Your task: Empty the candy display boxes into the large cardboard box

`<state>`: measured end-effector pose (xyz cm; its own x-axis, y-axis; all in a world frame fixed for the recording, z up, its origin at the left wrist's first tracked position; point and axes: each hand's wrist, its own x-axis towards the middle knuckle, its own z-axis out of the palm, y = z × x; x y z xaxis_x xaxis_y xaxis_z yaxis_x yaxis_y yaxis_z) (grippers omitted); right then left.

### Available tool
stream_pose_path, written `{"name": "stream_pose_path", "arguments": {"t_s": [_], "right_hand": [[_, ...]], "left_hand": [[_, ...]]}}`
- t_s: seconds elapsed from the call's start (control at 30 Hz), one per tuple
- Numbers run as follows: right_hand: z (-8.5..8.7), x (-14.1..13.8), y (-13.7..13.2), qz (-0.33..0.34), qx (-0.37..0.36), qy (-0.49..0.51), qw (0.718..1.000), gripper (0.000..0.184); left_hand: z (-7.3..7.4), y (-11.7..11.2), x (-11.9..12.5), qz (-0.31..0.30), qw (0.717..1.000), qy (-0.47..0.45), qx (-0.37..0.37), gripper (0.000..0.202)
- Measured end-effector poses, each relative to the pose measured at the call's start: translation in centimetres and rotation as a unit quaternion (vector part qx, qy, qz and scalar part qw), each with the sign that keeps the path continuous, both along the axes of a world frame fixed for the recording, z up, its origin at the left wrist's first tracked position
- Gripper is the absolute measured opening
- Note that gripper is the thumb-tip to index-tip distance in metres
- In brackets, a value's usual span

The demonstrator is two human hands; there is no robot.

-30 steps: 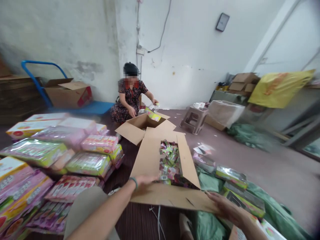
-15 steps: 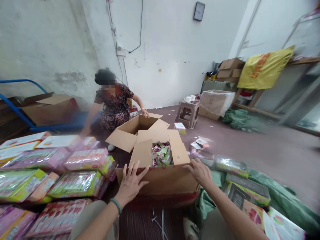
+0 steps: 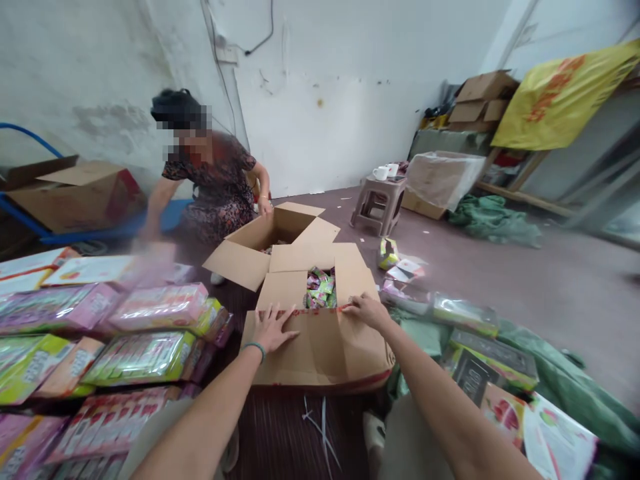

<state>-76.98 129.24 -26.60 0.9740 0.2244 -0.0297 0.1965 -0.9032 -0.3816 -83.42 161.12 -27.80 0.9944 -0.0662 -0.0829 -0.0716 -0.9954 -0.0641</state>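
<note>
An open-topped cardboard box (image 3: 315,353) stands between my knees, with small green and purple packets (image 3: 321,288) showing through the gap between its flaps. My left hand (image 3: 273,330) lies on the front flap's left part, fingers spread. At the right, my right hand (image 3: 369,312) has its fingers bent over that flap's edge, close to the gap. Behind this box is a second open cardboard box (image 3: 240,263), its contents mostly hidden.
Shrink-wrapped packs (image 3: 140,357) are stacked at left. A co-worker (image 3: 215,173) crouches behind, one hand blurred over packs. A plastic stool (image 3: 377,200) carries cups. Cartons (image 3: 493,360) lie on green sheeting at right; white straps (image 3: 323,427) lie on the floor.
The near box's front flap has tipped inward over the packets, narrowing the gap. My right hand has moved left and up with it. The co-worker's hand on the far box has shifted left.
</note>
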Motion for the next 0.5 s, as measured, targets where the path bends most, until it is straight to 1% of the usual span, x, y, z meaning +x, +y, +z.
{"name": "stream_pose_path", "arguments": {"t_s": [0.1,0.17,0.2,0.23,0.27,0.3,0.33,0.4,0.43,0.47,0.5], "right_hand": [[-0.6,1.5,0.3,0.014,0.006,0.035,0.999,0.033],[-0.8,1.3,0.1,0.010,0.010,0.043,0.999,0.034],[-0.9,0.5,-0.1,-0.001,0.012,0.029,0.999,0.037],[-1.0,-0.7,-0.1,-0.016,0.015,-0.004,1.000,0.042],[-1.2,-2.2,0.0,-0.025,0.015,-0.052,0.998,0.049],[-1.6,-3.9,0.1,-0.037,0.018,-0.129,0.991,0.057],[-2.1,-5.5,0.3,-0.022,0.012,-0.213,0.977,0.060],[-3.5,-7.5,0.8,0.054,-0.001,-0.348,0.936,0.062],[-4.2,-7.7,1.2,0.059,0.008,-0.394,0.917,0.061],[-4.9,-7.3,1.7,0.061,0.027,-0.441,0.895,0.059],[-5.5,-6.4,2.4,0.060,0.046,-0.469,0.880,0.057]], "left_hand": [[-0.4,-0.4,0.5,0.019,0.999,0.031,-0.009,0.080],[-0.6,-0.4,0.4,0.021,0.999,0.019,-0.015,0.079],[-0.7,-0.4,0.2,0.019,1.000,0.000,-0.017,0.078],[-0.8,-0.3,-0.2,0.014,0.999,-0.027,-0.019,0.077],[-0.9,-0.3,-0.8,0.007,0.998,-0.059,-0.020,0.077],[-0.9,-0.3,-1.6,-0.002,0.995,-0.095,-0.023,0.076],[-1.0,-0.4,-2.5,-0.012,0.991,-0.131,-0.028,0.075],[-1.3,-0.9,-4.2,-0.028,0.979,-0.196,-0.045,0.074],[-1.6,-1.2,-4.8,-0.031,0.973,-0.223,-0.056,0.074],[-1.9,-1.5,-5.3,-0.022,0.967,-0.243,-0.067,0.074],[-2.3,-1.7,-5.6,-0.009,0.964,-0.254,-0.079,0.074]]}}
